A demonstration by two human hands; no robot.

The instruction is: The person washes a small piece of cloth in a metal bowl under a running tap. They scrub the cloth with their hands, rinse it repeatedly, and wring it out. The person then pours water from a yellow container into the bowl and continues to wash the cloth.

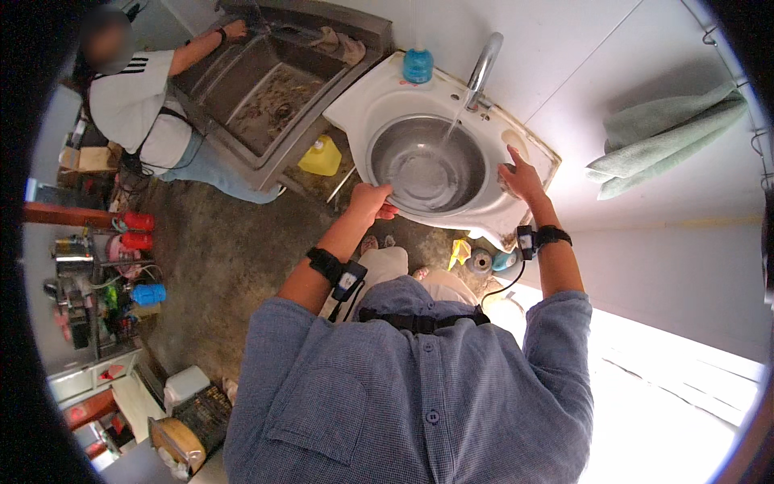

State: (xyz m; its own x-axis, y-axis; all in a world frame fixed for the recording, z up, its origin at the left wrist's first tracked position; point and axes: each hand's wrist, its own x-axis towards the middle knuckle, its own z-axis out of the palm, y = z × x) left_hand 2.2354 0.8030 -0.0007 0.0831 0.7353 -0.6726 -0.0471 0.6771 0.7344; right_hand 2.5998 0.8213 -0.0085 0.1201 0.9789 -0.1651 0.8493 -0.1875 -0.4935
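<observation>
A metal basin [474, 175] sits in the white ceramic washbasin [357, 115], with water in its bottom. Water runs into it from the chrome faucet [484, 63]. My left hand [373, 201] grips the basin's near left rim, thumb on top and fingers beneath. On the right, my right hand [521, 176] is over the washbasin's right side, beside the basin, holding a small dark object [507, 180] that I cannot identify. A blue bottle [418, 65] stands on the washbasin's back left corner.
A dark utility sink [266, 154] with dirty contents adjoins on the left; a person [136, 103] reaches over it. A yellow jug [320, 156] stands below. A green towel [665, 136] hangs at right. Bottles and a yellow bag [459, 253] lie under the washbasin.
</observation>
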